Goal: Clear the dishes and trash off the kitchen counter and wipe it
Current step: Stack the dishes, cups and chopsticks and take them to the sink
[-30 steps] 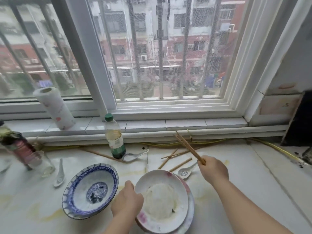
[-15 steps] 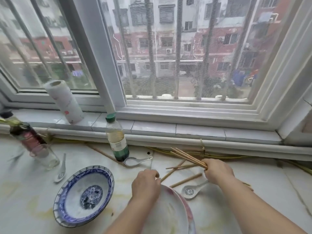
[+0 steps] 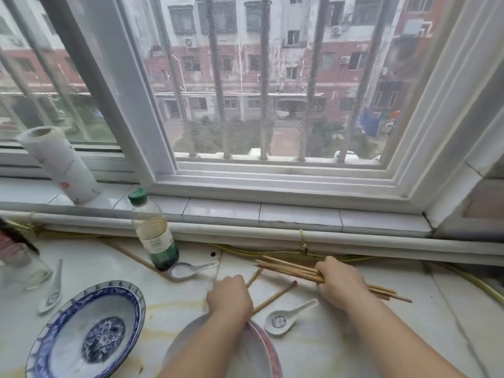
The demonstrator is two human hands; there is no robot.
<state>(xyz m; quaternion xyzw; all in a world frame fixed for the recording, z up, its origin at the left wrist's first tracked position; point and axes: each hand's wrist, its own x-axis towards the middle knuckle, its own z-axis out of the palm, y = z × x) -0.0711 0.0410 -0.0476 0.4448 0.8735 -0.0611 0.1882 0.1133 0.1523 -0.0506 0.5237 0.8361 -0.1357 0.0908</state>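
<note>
My right hand [image 3: 339, 283] grips a bundle of wooden chopsticks [image 3: 289, 270] held level over the marble counter [image 3: 354, 336], tips pointing left. My left hand [image 3: 229, 298] is curled over two loose chopsticks [image 3: 275, 296] lying just past the stacked white and pink plates [image 3: 261, 350]; whether it holds them is hidden. A blue-patterned bowl [image 3: 87, 331] sits at the front left. White ceramic spoons lie near the plates [image 3: 289, 317], by the bottle [image 3: 191, 270] and at the far left [image 3: 50, 293].
A green-capped bottle [image 3: 152, 230] stands at the back of the counter, with one more chopstick [image 3: 131, 255] lying left of it. A paper towel roll [image 3: 60, 165] leans on the window sill. A glass [image 3: 21, 268] and a dark bottle stand at the left edge. A yellow hose [image 3: 463, 279] runs along the wall.
My left hand left the plate's rim and reached forward onto the loose chopsticks. My right hand lowered its bundle from upright to level near the counter. The view shifted forward.
</note>
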